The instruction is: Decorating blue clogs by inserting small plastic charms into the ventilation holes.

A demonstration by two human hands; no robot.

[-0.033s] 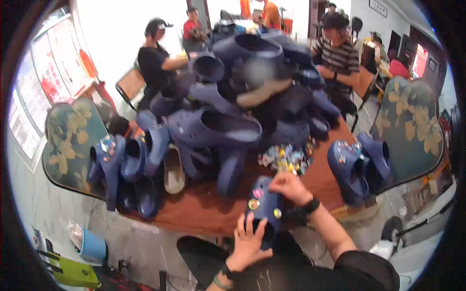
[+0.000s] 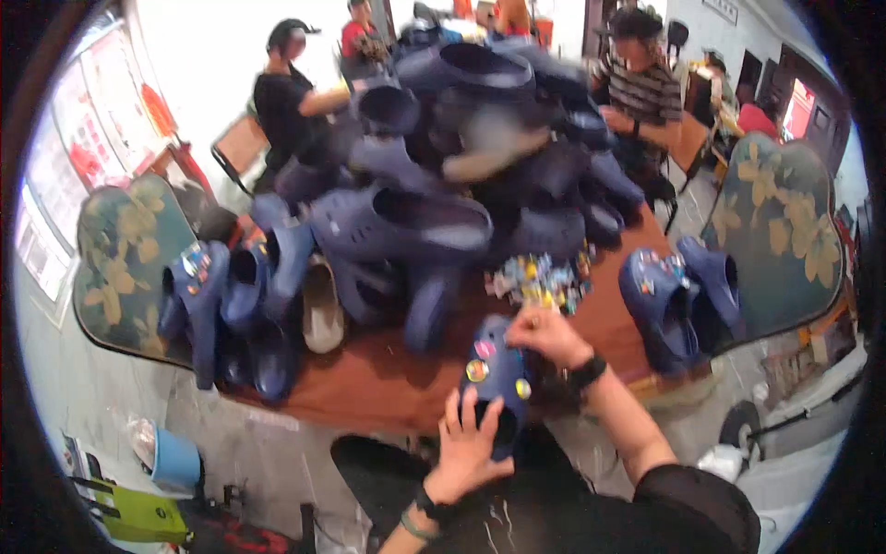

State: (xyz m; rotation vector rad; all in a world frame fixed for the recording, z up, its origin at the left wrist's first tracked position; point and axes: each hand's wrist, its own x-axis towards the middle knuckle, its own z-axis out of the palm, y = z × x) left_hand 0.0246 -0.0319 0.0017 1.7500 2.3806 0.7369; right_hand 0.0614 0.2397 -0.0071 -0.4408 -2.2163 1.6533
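A navy blue clog [image 2: 493, 380] points away from me at the table's near edge. On its upper sit a pink charm [image 2: 485, 349], a round orange-and-yellow charm [image 2: 477, 370] and a yellow-green charm [image 2: 523, 389]. My left hand [image 2: 464, 445] steadies the clog by its heel opening, fingers spread over the rim. At the toe, my right hand [image 2: 548, 334] is pinched against the upper; whatever lies between its fingertips is hidden. Just beyond that hand is a heap of small colourful charms [image 2: 540, 280].
Blue clogs [image 2: 406, 226] form a tall pile on the brown-covered table [image 2: 360, 392]. Charm-covered clogs stand at the left [image 2: 205, 286] and right [image 2: 657, 309]. Patterned chair backs [image 2: 775, 231] flank the table. People [image 2: 641, 88] work across it. A blue bin [image 2: 175, 460] stands lower left.
The whole view has shifted slightly, with the scene sitting a little higher and further left. Both hands keep their places on the clog.
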